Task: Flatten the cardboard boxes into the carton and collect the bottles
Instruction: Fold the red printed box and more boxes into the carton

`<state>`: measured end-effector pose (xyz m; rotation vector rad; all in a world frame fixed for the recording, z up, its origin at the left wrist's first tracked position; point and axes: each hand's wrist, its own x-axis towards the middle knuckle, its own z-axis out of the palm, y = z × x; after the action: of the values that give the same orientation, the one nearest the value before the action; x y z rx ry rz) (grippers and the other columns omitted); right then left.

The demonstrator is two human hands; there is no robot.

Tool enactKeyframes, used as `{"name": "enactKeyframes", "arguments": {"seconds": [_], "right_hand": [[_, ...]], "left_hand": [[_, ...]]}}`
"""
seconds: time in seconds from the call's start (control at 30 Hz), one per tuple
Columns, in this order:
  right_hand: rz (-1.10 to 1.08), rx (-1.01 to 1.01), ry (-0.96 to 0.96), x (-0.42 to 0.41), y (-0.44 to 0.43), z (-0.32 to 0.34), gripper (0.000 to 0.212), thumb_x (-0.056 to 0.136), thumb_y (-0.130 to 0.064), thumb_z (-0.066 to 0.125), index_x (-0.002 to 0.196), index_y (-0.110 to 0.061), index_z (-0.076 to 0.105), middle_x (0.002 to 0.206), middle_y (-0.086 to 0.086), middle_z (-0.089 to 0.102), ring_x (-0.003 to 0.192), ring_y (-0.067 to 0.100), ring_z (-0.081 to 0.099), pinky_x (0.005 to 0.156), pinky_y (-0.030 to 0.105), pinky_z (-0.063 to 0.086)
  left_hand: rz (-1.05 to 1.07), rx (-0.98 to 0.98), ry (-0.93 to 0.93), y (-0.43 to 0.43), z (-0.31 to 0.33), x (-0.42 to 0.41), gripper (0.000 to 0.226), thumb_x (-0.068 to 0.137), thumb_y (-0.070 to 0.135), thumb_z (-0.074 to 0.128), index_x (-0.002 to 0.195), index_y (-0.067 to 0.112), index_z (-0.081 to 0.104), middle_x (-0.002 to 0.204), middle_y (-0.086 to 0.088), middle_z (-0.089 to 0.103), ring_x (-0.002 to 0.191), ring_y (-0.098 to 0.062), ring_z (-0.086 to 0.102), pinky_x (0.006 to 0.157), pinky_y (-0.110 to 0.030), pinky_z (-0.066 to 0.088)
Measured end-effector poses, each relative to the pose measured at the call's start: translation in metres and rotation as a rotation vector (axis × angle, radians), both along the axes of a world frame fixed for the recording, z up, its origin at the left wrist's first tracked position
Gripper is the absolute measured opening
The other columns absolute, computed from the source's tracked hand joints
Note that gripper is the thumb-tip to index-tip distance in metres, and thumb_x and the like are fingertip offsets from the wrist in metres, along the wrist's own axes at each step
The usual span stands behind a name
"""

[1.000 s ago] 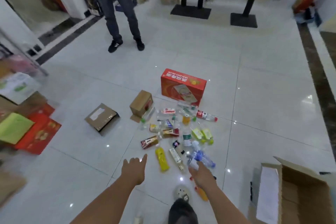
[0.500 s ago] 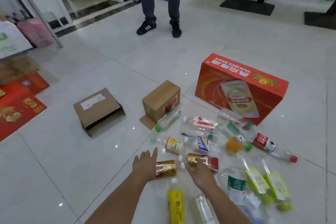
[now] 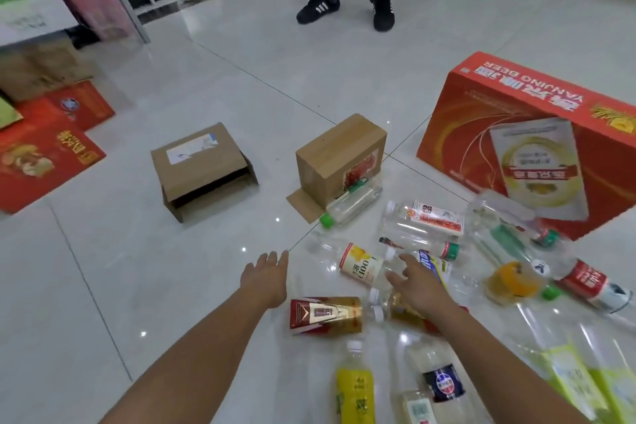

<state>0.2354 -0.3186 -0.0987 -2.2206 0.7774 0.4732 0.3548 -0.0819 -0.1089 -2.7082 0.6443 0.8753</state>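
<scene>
Several empty plastic bottles lie scattered on the white tile floor at the lower right, among them a red-and-gold labelled bottle [image 3: 325, 315] and a clear bottle with a green cap [image 3: 351, 209]. Two small brown cardboard boxes stand beyond them: one with a white label [image 3: 198, 162], one upright [image 3: 339, 155]. A large red beer carton [image 3: 530, 144] stands at the right. My left hand [image 3: 266, 277] is open, stretched forward above the floor, short of the upright box. My right hand [image 3: 418, 280] hovers open over the bottles, holding nothing.
A person in dark trousers and black shoes [image 3: 318, 7] stands at the far side. Flattened red cardboard [image 3: 44, 155] and brown cartons lie at the left. A pink bag [image 3: 103, 10] leans by a glass partition.
The view has closed in on the boxes and bottles. Both hands have reached further forward over the bottle pile, towards the small brown boxes.
</scene>
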Motion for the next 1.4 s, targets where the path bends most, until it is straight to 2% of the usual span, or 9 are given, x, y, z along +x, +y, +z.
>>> {"name": "enactKeyframes", "arguments": {"seconds": [0.3, 0.57, 0.87, 0.93, 1.03, 1.1, 1.17, 1.3, 1.4], "right_hand": [[0.279, -0.192, -0.023, 0.114, 0.074, -0.042, 0.054, 0.098, -0.039, 0.042, 0.146, -0.017, 0.030, 0.148, 0.010, 0.032, 0.136, 0.025, 0.033, 0.106, 0.036, 0.037], [0.489, -0.459, 0.069, 0.215, 0.124, -0.070, 0.059, 0.099, -0.043, 0.031, 0.150, -0.017, 0.016, 0.160, 0.009, 0.001, 0.148, 0.026, -0.001, 0.119, 0.041, 0.007], [0.562, -0.467, 0.248, 0.234, 0.125, -0.104, 0.069, 0.100, -0.048, 0.024, 0.153, -0.010, 0.001, 0.159, 0.012, 0.012, 0.147, 0.027, 0.012, 0.121, 0.043, -0.003], [0.614, -0.562, 0.174, 0.225, 0.133, -0.102, 0.069, 0.099, -0.044, 0.030, 0.152, -0.007, 0.007, 0.152, 0.015, 0.029, 0.143, 0.026, 0.025, 0.121, 0.041, 0.001], [0.659, -0.628, 0.020, 0.208, 0.144, -0.101, 0.068, 0.087, -0.027, 0.057, 0.144, -0.001, 0.030, 0.119, 0.013, 0.063, 0.116, 0.029, 0.055, 0.117, 0.035, 0.021], [0.620, -0.681, -0.048, 0.191, 0.149, -0.106, 0.073, 0.046, -0.019, 0.081, 0.115, -0.002, 0.066, 0.077, 0.006, 0.071, 0.077, 0.023, 0.068, 0.093, 0.027, 0.049], [0.599, -0.712, -0.162, 0.167, 0.154, -0.120, 0.066, 0.017, -0.009, 0.081, 0.082, -0.002, 0.076, 0.051, 0.005, 0.062, 0.053, 0.022, 0.063, 0.072, 0.025, 0.055], [0.567, -0.742, -0.186, 0.133, 0.169, -0.128, 0.042, 0.031, 0.001, 0.082, 0.072, -0.004, 0.073, 0.071, 0.011, 0.065, 0.067, 0.029, 0.063, 0.078, 0.035, 0.048], [0.545, -0.700, -0.177, 0.125, 0.172, -0.120, 0.036, 0.034, 0.000, 0.084, 0.066, -0.006, 0.071, 0.079, 0.015, 0.066, 0.067, 0.031, 0.064, 0.069, 0.036, 0.057]], "left_hand": [[0.236, -0.044, -0.032, 0.072, -0.031, 0.096, 0.073, 0.097, 0.018, 0.043, 0.153, 0.006, -0.001, 0.159, -0.010, -0.020, 0.149, -0.026, -0.011, 0.122, -0.039, 0.011], [0.235, -0.202, -0.520, 0.131, -0.042, 0.189, 0.030, 0.086, 0.010, 0.051, 0.114, 0.003, 0.060, 0.159, -0.015, -0.017, 0.147, -0.036, -0.014, 0.120, -0.045, -0.003], [0.239, -0.021, -0.443, 0.137, -0.059, 0.220, 0.057, 0.092, 0.022, 0.044, 0.146, 0.008, 0.031, 0.160, -0.008, -0.018, 0.147, -0.037, -0.008, 0.118, -0.050, 0.000], [0.225, -0.016, -0.474, 0.136, -0.060, 0.212, 0.059, 0.090, 0.022, 0.048, 0.145, 0.007, 0.033, 0.161, -0.011, -0.009, 0.147, -0.040, 0.000, 0.119, -0.050, 0.004], [0.146, -0.029, -0.551, 0.131, -0.059, 0.197, 0.050, 0.066, 0.011, 0.073, 0.114, 0.000, 0.064, 0.146, -0.023, 0.039, 0.122, -0.048, 0.045, 0.108, -0.053, 0.032], [0.066, -0.065, -0.609, 0.127, -0.058, 0.184, 0.043, 0.049, -0.001, 0.080, 0.092, 0.000, 0.073, 0.122, -0.025, 0.059, 0.091, -0.044, 0.059, 0.093, -0.051, 0.048], [0.008, -0.104, -0.611, 0.121, -0.054, 0.173, 0.046, 0.042, -0.003, 0.084, 0.086, 0.005, 0.076, 0.103, -0.021, 0.065, 0.076, -0.037, 0.059, 0.082, -0.044, 0.053], [-0.081, -0.162, -0.591, 0.110, -0.039, 0.157, 0.060, 0.022, -0.002, 0.089, 0.080, 0.009, 0.077, 0.069, -0.012, 0.060, 0.058, -0.028, 0.058, 0.051, -0.030, 0.050], [0.008, -0.173, -0.530, 0.101, -0.022, 0.144, 0.067, 0.027, -0.002, 0.087, 0.092, 0.011, 0.077, 0.071, -0.011, 0.061, 0.059, -0.025, 0.060, 0.043, -0.025, 0.044]]}}
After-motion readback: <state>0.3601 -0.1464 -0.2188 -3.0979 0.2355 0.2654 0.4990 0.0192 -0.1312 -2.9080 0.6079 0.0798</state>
